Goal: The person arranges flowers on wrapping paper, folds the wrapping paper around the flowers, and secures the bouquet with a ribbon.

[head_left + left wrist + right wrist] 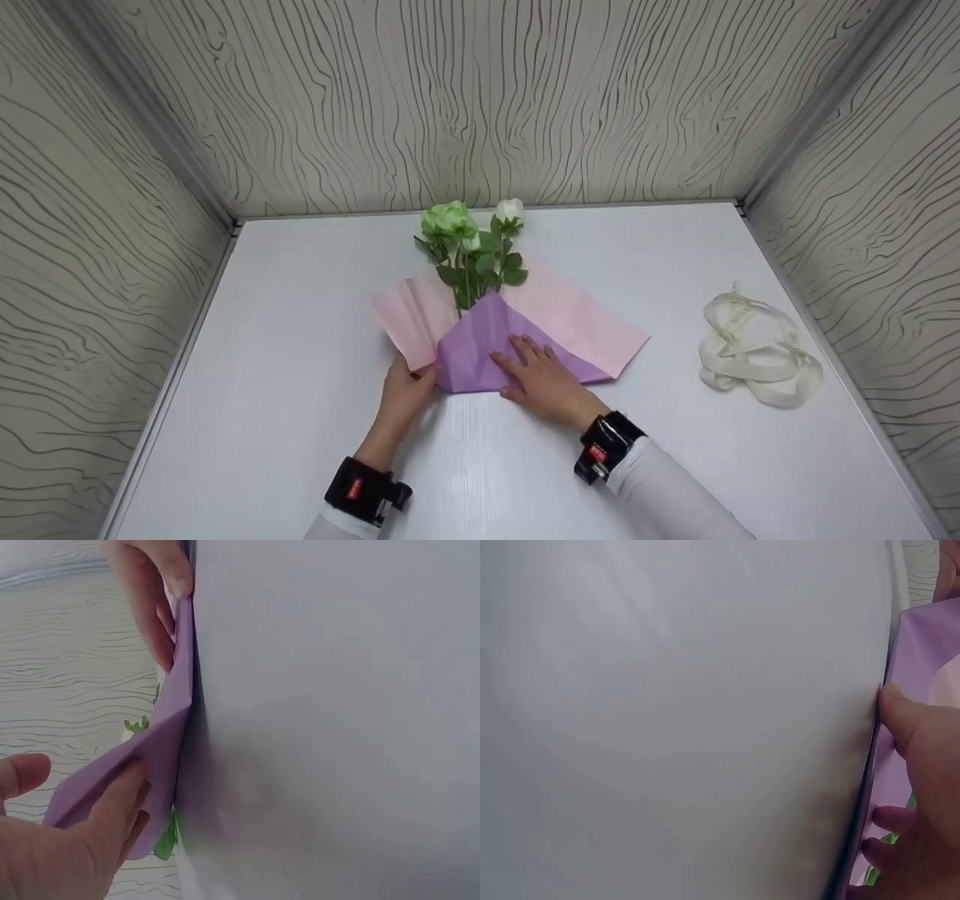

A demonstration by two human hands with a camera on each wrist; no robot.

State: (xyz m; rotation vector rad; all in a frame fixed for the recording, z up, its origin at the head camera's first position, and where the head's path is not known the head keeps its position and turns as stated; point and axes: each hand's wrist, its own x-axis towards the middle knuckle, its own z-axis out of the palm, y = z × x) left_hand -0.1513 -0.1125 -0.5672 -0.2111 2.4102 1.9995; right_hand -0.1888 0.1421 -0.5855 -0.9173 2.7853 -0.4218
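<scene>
Two-tone wrapping paper, pink on one side and purple on the other, lies around a small bunch of flowers. Its purple lower part (472,341) is folded up over the stems, and pink parts (574,319) spread to both sides. At the paper's left end, my left hand (409,390) touches the purple side with its fingers (120,799); the thumb stands apart from the paper. My right hand (551,382) rests spread on the purple fold, its thumb (900,709) by the bottom crease. A green bloom (450,220) and a white rose (510,210) stick out at the top.
A loosely coiled cream ribbon (757,356) with printed lettering lies on the right of the white table (300,315). Wood-grain patterned panels (465,97) stand behind and on both sides of the table.
</scene>
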